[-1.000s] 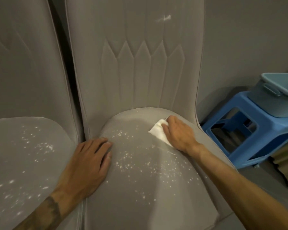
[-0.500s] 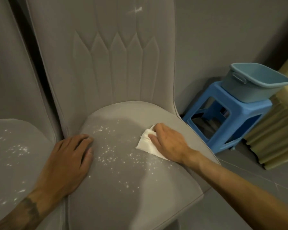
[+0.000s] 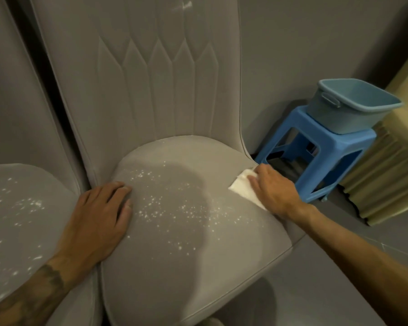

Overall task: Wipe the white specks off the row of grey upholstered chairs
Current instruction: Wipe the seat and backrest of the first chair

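One chair [image 3: 174, 267] fills centre frame, a second chair [image 3: 21, 220] sits at the left edge. On the centre seat we have our left hand [image 3: 97, 222] at left, our right hand [image 3: 273, 191] on a cloth [image 3: 242, 188] at right — specks [image 3: 170, 208] between. Right of it, a tub [image 3: 349, 107] sits on a stool [image 3: 320, 147].

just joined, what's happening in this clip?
A person is wiping a grey chair seat. The right hand holds a white cloth down at the seat's right edge; the left hand rests flat on its left edge. White specks cover the middle of the seat, and the neighbouring seat on the left is speckled too.
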Demonstrator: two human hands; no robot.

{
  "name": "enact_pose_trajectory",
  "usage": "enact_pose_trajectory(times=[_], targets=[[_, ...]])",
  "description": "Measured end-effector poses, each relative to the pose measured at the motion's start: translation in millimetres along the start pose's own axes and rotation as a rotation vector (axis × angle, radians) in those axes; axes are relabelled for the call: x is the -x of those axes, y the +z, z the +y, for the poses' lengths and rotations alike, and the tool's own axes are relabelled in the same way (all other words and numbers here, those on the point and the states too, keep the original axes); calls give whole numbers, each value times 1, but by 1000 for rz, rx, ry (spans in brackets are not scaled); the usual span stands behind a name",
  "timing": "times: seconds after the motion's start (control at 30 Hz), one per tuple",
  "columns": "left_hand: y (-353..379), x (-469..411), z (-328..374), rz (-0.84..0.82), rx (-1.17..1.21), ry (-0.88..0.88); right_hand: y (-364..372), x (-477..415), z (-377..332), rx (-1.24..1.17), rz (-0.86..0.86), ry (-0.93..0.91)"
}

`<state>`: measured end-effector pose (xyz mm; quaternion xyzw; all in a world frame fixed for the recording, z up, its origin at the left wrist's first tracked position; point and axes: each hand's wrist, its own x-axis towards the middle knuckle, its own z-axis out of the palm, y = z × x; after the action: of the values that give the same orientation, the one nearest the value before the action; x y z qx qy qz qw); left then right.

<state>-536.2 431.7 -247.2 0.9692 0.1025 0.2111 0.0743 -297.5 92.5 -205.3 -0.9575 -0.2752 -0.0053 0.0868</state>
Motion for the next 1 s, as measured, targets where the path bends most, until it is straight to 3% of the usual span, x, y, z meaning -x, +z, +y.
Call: enact_pose_trajectory(times=[0.07, 0.1, 0.2, 0.27, 0.4, 0.43, 0.6, 0.7, 0.8, 0.93, 1.0], targets=[[0, -1, 1, -5, 0, -6, 1, -1, 4, -6, 48, 135], [0, -2, 2, -5, 1, -8, 6, 3, -3, -8, 70, 113], [-2, -1, 2, -4, -2, -2, 21, 25, -30, -62, 49, -133], [-3, -1, 2, -2, 2, -1, 15, 23, -23, -56, -14, -194], [-3, -1, 3, -20, 9, -9, 0, 0, 0, -59, 36, 137], [-2, -1, 2, -21, 10, -7, 4, 2, -6, -69, 60, 143], [-3, -1, 2, -20, 9, -3, 21, 33, -36, -68, 37, -205], [-4, -1, 3, -14, 13, -4, 4, 11, -17, -54, -3, -5], [-4, -2, 4, -3, 16, -14, 8, 7, -20, -71, 60, 141], [-4, -1, 3, -5, 7, -5, 29, 44, -52, -94, 94, -80], [-4, -1, 3, -7, 9, -1, 25, 42, -44, -85, 69, -102]])
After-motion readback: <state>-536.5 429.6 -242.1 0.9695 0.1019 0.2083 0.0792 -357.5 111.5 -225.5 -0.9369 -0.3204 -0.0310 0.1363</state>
